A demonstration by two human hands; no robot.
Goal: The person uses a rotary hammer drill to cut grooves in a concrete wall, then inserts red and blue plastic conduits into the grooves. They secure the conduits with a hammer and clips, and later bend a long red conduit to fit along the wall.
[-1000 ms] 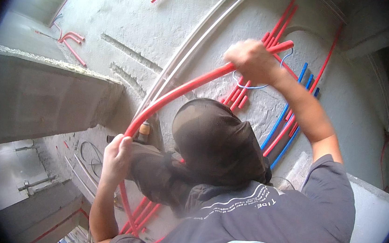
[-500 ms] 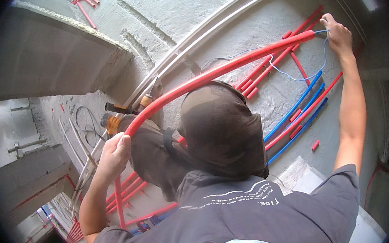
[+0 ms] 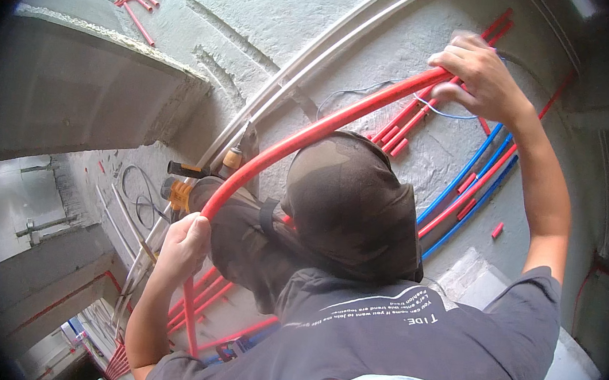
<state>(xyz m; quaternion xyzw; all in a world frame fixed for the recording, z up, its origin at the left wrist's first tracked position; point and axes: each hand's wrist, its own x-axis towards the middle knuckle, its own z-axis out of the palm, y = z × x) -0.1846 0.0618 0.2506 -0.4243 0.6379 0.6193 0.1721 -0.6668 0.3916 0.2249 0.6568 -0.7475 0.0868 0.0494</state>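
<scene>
A long red conduit pipe [image 3: 310, 133] bends in an arc from lower left to upper right. My left hand [image 3: 186, 243] is closed around its lower part, thumb on top. My right hand [image 3: 480, 79] is at the upper end, fingers over the pipe and thumb below; some fingers are blurred, and the hand hides the pipe's end. A thin pale-blue wire [image 3: 444, 114] loops just below that hand. Under the pipe are my knee [image 3: 351, 202] and leg in dark trousers.
Red pipes [image 3: 406, 119] and blue pipes [image 3: 459, 186] lie on the grey concrete floor, with a short red offcut [image 3: 497, 230]. White pipes [image 3: 306, 62] curve across behind. A yellow-and-black tool [image 3: 178, 191] stands by my leg. A concrete wall opening [image 3: 87, 88] is at the left.
My right hand has come down and left from the wire beyond the pipe's end onto the end itself. The pipe's upper end sits lower; my left hand keeps its grip.
</scene>
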